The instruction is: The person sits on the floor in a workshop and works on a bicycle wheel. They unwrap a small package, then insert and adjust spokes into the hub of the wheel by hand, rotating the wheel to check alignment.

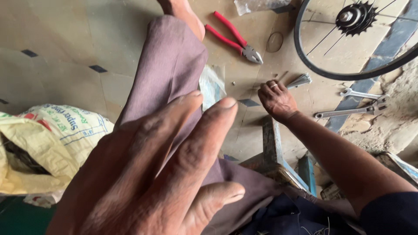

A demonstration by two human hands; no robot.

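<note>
Right hand (276, 98) is down on the tiled floor (65, 65), fingers curled around the end of a bundle of thin metal spokes (299, 80) — one bundle, can't count the single spokes in it. Looks like a loose grasp on it, with a ring on one finger.

Left hand (165, 174) is up close to the camera, fingers spread and flat, holding nothing, hovering over the leg in purple-brown trousers (170, 65).

Around the spokes on the floor: one pair of red-handled pliers (237, 41) just up from the right hand, two wrenches (359, 102) off to the side near each other, and one bicycle wheel (348, 39) with its sprocket showing at the top edge. One clear plastic bag (212, 85) lies by the knee — plus one yellow woven sack (48, 139) on the far left.
</note>
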